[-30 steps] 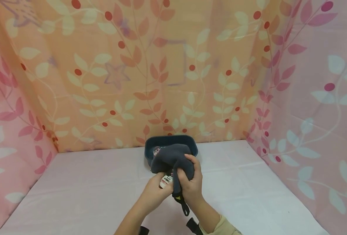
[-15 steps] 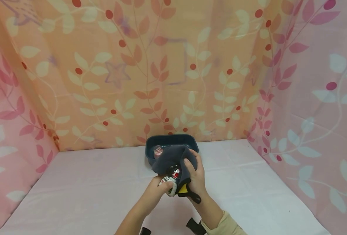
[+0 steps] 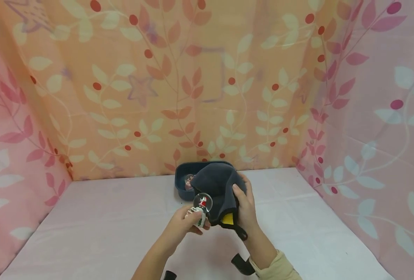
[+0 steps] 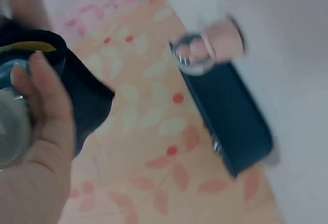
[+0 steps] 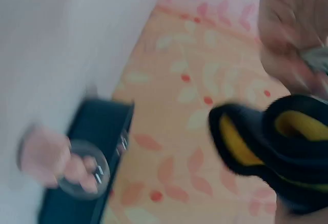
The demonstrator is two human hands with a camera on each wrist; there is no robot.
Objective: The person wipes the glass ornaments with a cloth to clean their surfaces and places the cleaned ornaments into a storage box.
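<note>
My left hand (image 3: 180, 225) holds a small snow globe (image 3: 202, 203) by its white decorated base; a red and white figure shows inside the clear dome. Just to the right, my right hand (image 3: 248, 206) grips a folded dark grey cleaning cloth (image 3: 215, 181) with black edging, a yellow inner side (image 3: 227, 219) and a hanging loop (image 3: 241, 233). The cloth's edge overlaps the dome's right side in the head view. In the left wrist view, the left hand's fingers curl beside the globe, close to the cloth.
A dark blue basin (image 3: 184, 192) stands at the table's back against the patterned curtain (image 3: 140, 77). A pinkish globe (image 3: 188, 181) shows inside its left end. In the wrist views, a pink-based snow globe (image 4: 224, 40) stands before the basin. White cloth covers the table (image 3: 123, 217).
The cloth has moved from over the snow globe to the right and spread out. The globe's dome, mostly covered before, now shows, and the left hand has shifted slightly left.
</note>
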